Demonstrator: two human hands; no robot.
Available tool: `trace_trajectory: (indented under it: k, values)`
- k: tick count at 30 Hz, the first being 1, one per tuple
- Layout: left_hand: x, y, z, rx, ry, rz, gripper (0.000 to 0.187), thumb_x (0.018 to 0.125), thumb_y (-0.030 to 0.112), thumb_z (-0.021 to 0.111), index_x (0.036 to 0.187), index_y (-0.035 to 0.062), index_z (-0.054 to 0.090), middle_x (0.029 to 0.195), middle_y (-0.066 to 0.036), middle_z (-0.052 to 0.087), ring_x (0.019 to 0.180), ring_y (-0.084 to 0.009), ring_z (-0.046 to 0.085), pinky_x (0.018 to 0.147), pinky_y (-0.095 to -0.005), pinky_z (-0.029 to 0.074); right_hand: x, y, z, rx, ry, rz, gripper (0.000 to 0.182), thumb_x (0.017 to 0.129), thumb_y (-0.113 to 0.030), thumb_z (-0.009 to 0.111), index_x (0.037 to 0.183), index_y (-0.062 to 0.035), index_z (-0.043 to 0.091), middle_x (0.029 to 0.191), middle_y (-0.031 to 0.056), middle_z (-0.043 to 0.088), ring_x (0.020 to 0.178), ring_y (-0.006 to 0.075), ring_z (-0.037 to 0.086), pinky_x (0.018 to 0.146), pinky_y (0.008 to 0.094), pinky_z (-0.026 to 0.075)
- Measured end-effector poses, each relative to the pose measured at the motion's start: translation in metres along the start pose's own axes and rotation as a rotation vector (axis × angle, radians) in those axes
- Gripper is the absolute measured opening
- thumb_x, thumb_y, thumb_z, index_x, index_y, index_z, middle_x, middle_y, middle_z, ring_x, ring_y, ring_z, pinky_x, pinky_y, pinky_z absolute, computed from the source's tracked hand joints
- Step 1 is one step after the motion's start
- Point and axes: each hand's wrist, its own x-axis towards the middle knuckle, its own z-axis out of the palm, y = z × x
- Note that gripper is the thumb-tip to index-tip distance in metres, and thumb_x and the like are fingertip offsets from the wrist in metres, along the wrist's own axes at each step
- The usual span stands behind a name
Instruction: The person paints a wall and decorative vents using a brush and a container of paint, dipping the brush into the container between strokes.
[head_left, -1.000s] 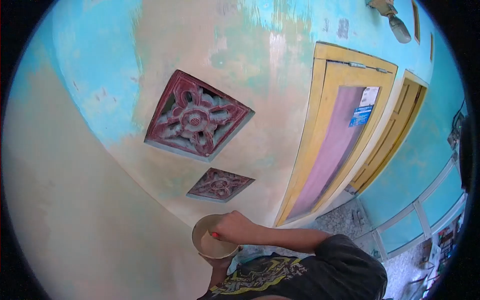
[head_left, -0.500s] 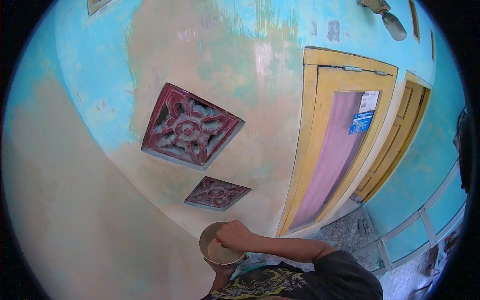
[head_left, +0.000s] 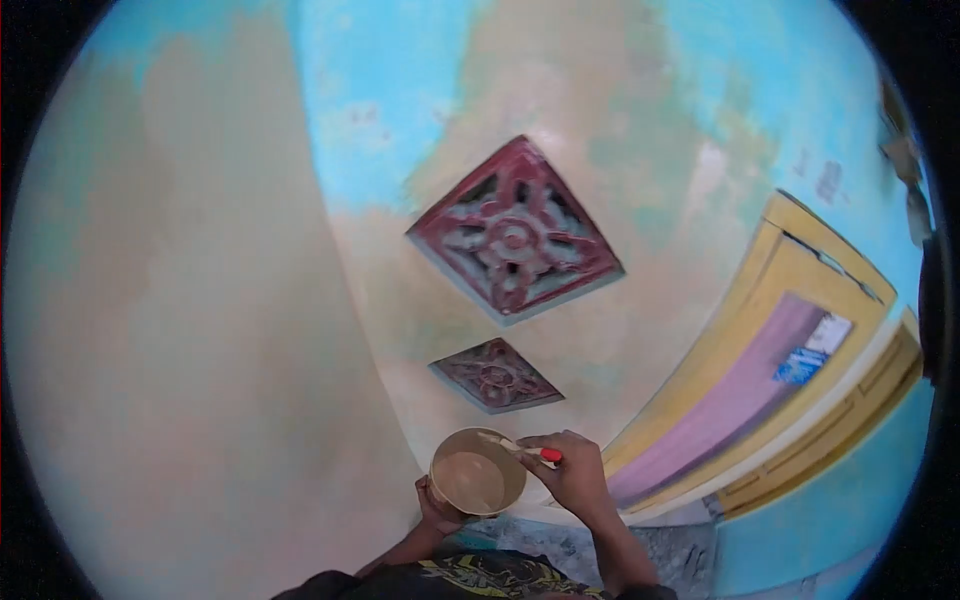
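A round bowl-like container [head_left: 472, 485] holding tan paint is low in the middle of the view. My left hand [head_left: 437, 512] grips it from the left side and underneath. In my right hand [head_left: 570, 470] is a brush [head_left: 520, 449] with a red-ended handle, pinched between the fingers. The tip of the brush lies over the container's upper right rim; its bristles are too small to make out well. Behind the container rises a wall [head_left: 400, 300] with patchy tan over blue.
Two dark red carved vent blocks, a larger one [head_left: 515, 237] and a smaller one [head_left: 497, 376], are set in the wall. At right stand a yellow-framed door [head_left: 700, 390] with pink behind its pane and another yellow door [head_left: 830, 430]. Grey stony floor [head_left: 680, 550] shows below.
The view has turned left, so vents and doors appear further right. My right hand has come up out of the container to its right rim, and the brush now shows.
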Motion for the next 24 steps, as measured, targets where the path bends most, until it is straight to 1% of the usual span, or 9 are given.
trace_trajectory:
  k: [4, 7, 10, 13, 16, 18, 19, 22, 24]
  values:
    - [-0.018, -0.011, -0.029, -0.143, 0.117, 0.023, 0.095, 0.076, 0.071, 0.047, 0.157, 0.0242, 0.030, 0.159, -0.013, 0.031, 0.142, -0.0451, 0.036, 0.107, -0.0733, 0.034, -0.008, 0.005, 0.008, 0.037, -0.033, 0.142, 0.024, 0.083, -0.021, 0.081, 0.101, -0.0066, 0.078, 0.081, 0.0113, 0.073, 0.065, 0.0177, 0.065, 0.063, 0.0300, 0.052]
    - [-0.025, -0.010, -0.030, -0.118, 0.182, 0.076, 0.095, 0.076, 0.071, 0.047, 0.157, 0.0240, 0.031, 0.159, -0.013, 0.032, 0.142, -0.0442, 0.036, 0.108, -0.0726, 0.034, -0.011, 0.012, 0.014, 0.047, 0.060, 0.176, 0.024, 0.085, -0.024, 0.079, 0.102, -0.0058, 0.076, 0.078, 0.0115, 0.072, 0.062, 0.0213, 0.067, 0.061, 0.0319, 0.053]
    - [-0.025, -0.009, -0.022, -0.095, 0.222, 0.098, 0.096, 0.076, 0.073, 0.045, 0.157, 0.0235, 0.030, 0.160, -0.013, 0.032, 0.142, -0.0443, 0.036, 0.108, -0.0720, 0.034, -0.008, 0.004, 0.012, 0.138, 0.022, 0.251, 0.020, 0.087, -0.018, 0.079, 0.093, 0.0005, 0.074, 0.068, 0.0072, 0.068, 0.060, 0.0098, 0.062, 0.057, 0.0258, 0.050]
    - [-0.035, -0.012, -0.014, -0.079, 0.228, 0.122, 0.097, 0.077, 0.076, 0.042, 0.157, 0.0230, 0.028, 0.160, -0.015, 0.030, 0.142, -0.0455, 0.037, 0.109, -0.0716, 0.035, -0.013, 0.028, 0.027, 0.332, 0.031, 0.336, 0.022, 0.089, -0.018, 0.077, 0.090, 0.0022, 0.070, 0.069, 0.0056, 0.067, 0.061, 0.0105, 0.063, 0.055, 0.0252, 0.049]
    - [-0.044, -0.006, -0.032, -0.122, 0.147, 0.113, 0.095, 0.077, 0.075, 0.043, 0.157, 0.0228, 0.031, 0.159, -0.013, 0.033, 0.142, -0.0431, 0.037, 0.110, -0.0686, 0.034, -0.015, 0.035, 0.042, 0.676, 0.191, 0.333, 0.024, 0.091, -0.020, 0.076, 0.089, 0.0025, 0.067, 0.072, 0.0055, 0.067, 0.060, 0.0126, 0.065, 0.053, 0.0240, 0.049]
    - [-0.046, -0.001, -0.035, -0.250, 0.004, 0.104, 0.091, 0.078, 0.071, 0.044, 0.155, 0.0224, 0.036, 0.158, -0.012, 0.038, 0.141, -0.0393, 0.040, 0.112, -0.0642, 0.033, -0.014, 0.033, 0.042, 0.748, 0.211, 0.395, 0.021, 0.091, -0.015, 0.075, 0.091, 0.0048, 0.067, 0.074, 0.0074, 0.068, 0.065, 0.0131, 0.066, 0.060, 0.0263, 0.054]
    - [-0.047, 0.002, -0.030, -0.171, 0.099, 0.117, 0.091, 0.078, 0.071, 0.044, 0.155, 0.0221, 0.036, 0.158, -0.012, 0.038, 0.142, -0.0392, 0.039, 0.112, -0.0642, 0.033, -0.013, 0.032, 0.041, 0.778, 0.224, 0.426, 0.020, 0.092, -0.012, 0.075, 0.092, 0.0059, 0.067, 0.074, 0.0083, 0.068, 0.067, 0.0133, 0.067, 0.063, 0.0274, 0.056]
    - [-0.045, 0.008, -0.023, -0.050, 0.237, 0.144, 0.091, 0.078, 0.070, 0.044, 0.155, 0.0214, 0.036, 0.158, -0.012, 0.038, 0.142, -0.0392, 0.039, 0.113, -0.0643, 0.032, -0.008, 0.032, 0.046, 0.696, 0.178, 0.405, 0.021, 0.092, -0.015, 0.075, 0.092, 0.0051, 0.067, 0.076, 0.0092, 0.069, 0.066, 0.0141, 0.068, 0.059, 0.0263, 0.055]
    - [-0.039, 0.015, -0.034, -0.068, 0.168, 0.149, 0.093, 0.077, 0.071, 0.044, 0.156, 0.0218, 0.034, 0.159, -0.012, 0.035, 0.142, -0.0405, 0.038, 0.112, -0.0651, 0.031, -0.006, 0.030, 0.047, 0.682, 0.110, 0.419, 0.024, 0.091, -0.019, 0.076, 0.092, 0.0023, 0.066, 0.075, 0.0081, 0.069, 0.065, 0.0145, 0.070, 0.053, 0.0241, 0.051]
